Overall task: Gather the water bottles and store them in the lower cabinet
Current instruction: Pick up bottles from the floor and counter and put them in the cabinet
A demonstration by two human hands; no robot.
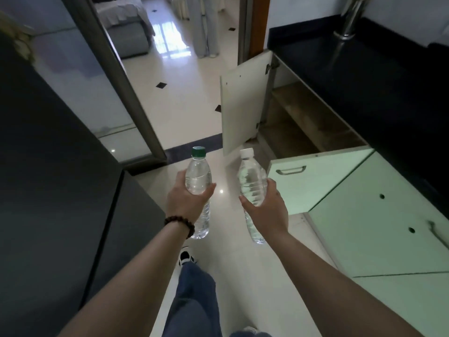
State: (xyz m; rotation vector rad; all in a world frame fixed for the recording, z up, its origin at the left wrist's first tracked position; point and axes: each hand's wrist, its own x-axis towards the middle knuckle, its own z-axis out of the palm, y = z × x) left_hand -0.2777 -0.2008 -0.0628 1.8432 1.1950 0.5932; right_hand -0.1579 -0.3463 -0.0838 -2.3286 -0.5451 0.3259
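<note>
Left hand (187, 198): fingers wrapped around the middle of the green-capped bottle (198, 190), thumb on the near side; a dark beaded bracelet (181, 224) sits on the wrist.
Right hand (264, 207): fingers closed around the middle of the white-capped bottle (251, 183).
Green-capped bottle: clear plastic, partly filled with water, held upright over the pale floor (184, 93).
White-capped bottle: clear plastic, cap end leaning slightly left, held just beside the other bottle, the two apart.
Lower cabinet (301, 120): ahead and to the right, beneath a black countertop (364, 76); wooden shelves show inside.
Cabinet doors: the far door (243, 103) stands wide open; a nearer pale green door (313, 176) with a metal handle is also swung out, close to the right hand.
Person: blue trousers (194, 300) and one dark-and-white shoe (185, 256) visible below the forearms.
</note>
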